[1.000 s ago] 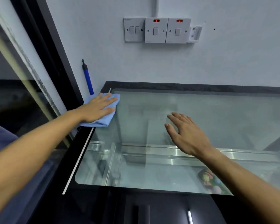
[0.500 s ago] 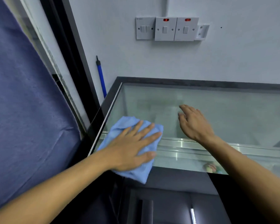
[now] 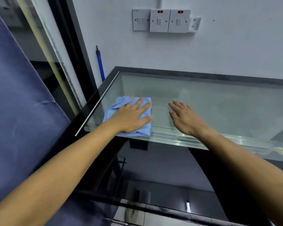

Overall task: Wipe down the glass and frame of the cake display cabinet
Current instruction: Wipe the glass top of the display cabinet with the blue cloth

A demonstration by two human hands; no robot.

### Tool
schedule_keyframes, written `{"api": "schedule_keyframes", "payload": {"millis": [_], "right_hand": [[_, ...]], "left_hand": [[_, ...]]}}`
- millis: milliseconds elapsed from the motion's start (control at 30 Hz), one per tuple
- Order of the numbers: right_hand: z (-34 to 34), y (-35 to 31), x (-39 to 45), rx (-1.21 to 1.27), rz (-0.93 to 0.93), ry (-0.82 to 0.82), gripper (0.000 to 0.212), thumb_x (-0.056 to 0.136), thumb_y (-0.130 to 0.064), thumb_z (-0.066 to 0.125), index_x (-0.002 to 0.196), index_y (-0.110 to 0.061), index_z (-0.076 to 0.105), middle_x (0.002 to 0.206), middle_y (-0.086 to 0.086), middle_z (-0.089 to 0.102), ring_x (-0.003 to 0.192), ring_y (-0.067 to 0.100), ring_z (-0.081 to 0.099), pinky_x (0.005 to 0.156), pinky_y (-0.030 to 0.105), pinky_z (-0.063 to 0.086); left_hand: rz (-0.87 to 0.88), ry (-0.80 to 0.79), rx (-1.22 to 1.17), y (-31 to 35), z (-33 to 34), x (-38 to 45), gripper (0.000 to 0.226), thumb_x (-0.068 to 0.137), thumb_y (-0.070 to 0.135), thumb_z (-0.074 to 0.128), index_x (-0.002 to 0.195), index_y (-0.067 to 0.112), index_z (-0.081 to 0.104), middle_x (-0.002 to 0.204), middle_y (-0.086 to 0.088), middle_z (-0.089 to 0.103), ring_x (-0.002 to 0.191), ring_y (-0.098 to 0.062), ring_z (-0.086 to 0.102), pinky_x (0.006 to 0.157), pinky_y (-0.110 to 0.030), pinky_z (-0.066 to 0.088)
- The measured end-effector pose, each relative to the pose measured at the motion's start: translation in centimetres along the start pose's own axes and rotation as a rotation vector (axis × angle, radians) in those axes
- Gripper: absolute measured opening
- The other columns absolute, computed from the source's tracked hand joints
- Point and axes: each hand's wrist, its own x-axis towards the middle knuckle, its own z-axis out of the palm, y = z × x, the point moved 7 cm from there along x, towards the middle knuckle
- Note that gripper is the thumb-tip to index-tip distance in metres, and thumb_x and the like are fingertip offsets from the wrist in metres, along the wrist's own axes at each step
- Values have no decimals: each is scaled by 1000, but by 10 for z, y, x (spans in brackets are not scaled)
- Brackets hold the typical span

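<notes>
The cake display cabinet has a flat glass top [image 3: 219,103] edged by a black frame [image 3: 186,72]. A light blue cloth [image 3: 119,105] lies on the glass near its front left corner. My left hand [image 3: 132,117] presses flat on the cloth, fingers spread and pointing to the right. My right hand [image 3: 185,117] rests flat on the bare glass just to the right of the cloth, fingers apart, holding nothing. The cabinet's dark front face [image 3: 153,168] drops away below my arms.
A white wall stands behind the cabinet with a row of switches [image 3: 160,20]. A blue pole handle [image 3: 100,62] leans in the corner to the left. A dark door frame [image 3: 75,46] and blue fabric [image 3: 20,111] fill the left side.
My left hand has slid the cloth from the glass's front edge farther onto the glass. Before that it swept from the back left corner toward me. My right hand stayed flat on the glass.
</notes>
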Motion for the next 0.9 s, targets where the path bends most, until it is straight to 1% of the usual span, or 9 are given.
{"api": "schedule_keyframes", "payload": {"millis": [100,200,300,367,500,600,733,800,900], "right_hand": [[-3,24,-23,-16,-30,-34,57,112,-43,24,166,-24,21,174,-3,12,161,18,6,129,34,1],[-8,46,-45,-36,-63,-93,60,110,-52,21,166,-32,14,173,-12,5,160,10,-1,127,27,-5],[-6,49,-50,-67,-68,-104,61,110,-51,19,167,-32,11,173,-13,1,160,9,-5,125,25,-7],[-4,44,-49,-103,-46,-86,60,111,-48,16,167,-30,8,174,-10,-1,160,11,-5,127,29,-6],[-5,38,-50,-124,-28,-67,59,112,-44,15,167,-28,7,175,-8,-1,161,14,-4,128,32,-5],[-5,39,-52,-130,-23,-71,58,112,-44,16,167,-28,8,175,-8,-1,161,14,-4,128,33,-5],[-6,39,-56,-110,-6,-66,58,112,-44,16,167,-29,9,175,-8,1,161,12,-2,129,32,-4],[-7,40,-58,-105,7,-65,57,112,-44,17,167,-29,10,174,-8,2,161,12,-1,129,32,-3],[-6,36,-67,-94,49,-65,57,113,-42,18,167,-27,12,175,-5,4,161,16,0,129,34,-3]], "left_hand": [[194,16,30,36,21,-88,68,97,77,18,159,57,-3,169,22,-18,156,-14,-23,127,-41,-7],[95,77,-68,-20,15,-147,68,85,89,6,150,71,-7,162,37,-21,154,-3,-25,127,-34,-4],[-153,80,3,-95,3,-142,73,78,94,-2,148,71,-6,170,26,-6,159,-10,-10,130,-44,5],[-273,66,12,-119,-4,-108,80,75,92,1,150,66,-4,172,18,-5,160,-23,-9,128,-51,2],[-322,60,-50,-90,-11,-26,74,91,83,15,159,57,2,173,15,-8,159,-34,-15,122,-65,-9],[-224,18,-52,-19,0,-8,68,98,76,24,159,56,2,173,14,-10,158,-37,-16,122,-67,-10],[72,-35,24,69,27,-78,73,91,83,15,157,59,-7,171,17,-18,157,-29,-24,123,-61,-14],[188,-41,41,79,38,-130,71,88,85,9,152,64,-15,167,22,-24,154,-19,-32,123,-54,-20],[220,-36,46,39,35,-170,68,87,85,5,149,68,-16,164,29,-27,151,-9,-36,123,-42,-23]]}}
